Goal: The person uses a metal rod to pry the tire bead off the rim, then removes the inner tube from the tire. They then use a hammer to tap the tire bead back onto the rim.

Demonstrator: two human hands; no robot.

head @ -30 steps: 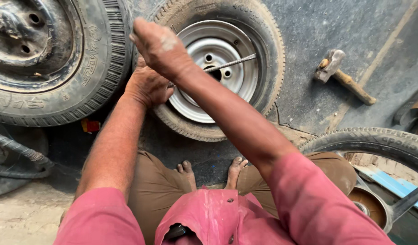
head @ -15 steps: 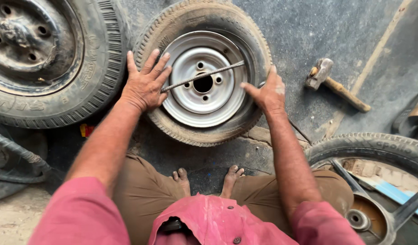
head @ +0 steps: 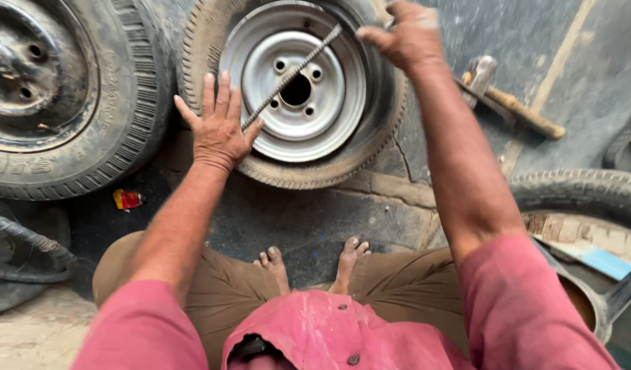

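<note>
Pressing left hand (head: 218, 130) on tyre (head: 370, 130), rod (head: 291, 77) across rim (head: 260, 41)

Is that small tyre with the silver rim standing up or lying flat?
Lying flat: the small tyre shows its whole silver rim face-up on the ground.

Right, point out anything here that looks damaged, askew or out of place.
The small tyre under the left hand is worn and dusty, its tread frayed along the lower edge. A ribbed steel rod lies diagonally across its steel rim. A red wrapper scrap litters the ground.
</note>
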